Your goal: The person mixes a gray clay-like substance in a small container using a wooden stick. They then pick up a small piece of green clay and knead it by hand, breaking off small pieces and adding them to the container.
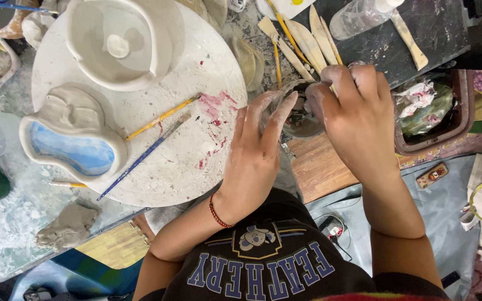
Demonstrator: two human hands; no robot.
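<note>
Left hand (pixel 255 147) reached forward, clay-dusted fingers cupped round a small jar (pixel 299 114). Right hand (pixel 352 120) curled over its mouth, fingers pinched inside; contents unclear. Jar sat between both hands, beside round board (pixel 196 161).

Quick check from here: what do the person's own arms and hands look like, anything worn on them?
Both forearms are bare, no sleeves showing. The left hand is dusted with pale dried clay and has a thin red cord bracelet at the wrist. The right hand wears nothing; clay smears its fingertips.

small cup (pixel 299 120) mostly hidden by hands, contents unclear
</note>
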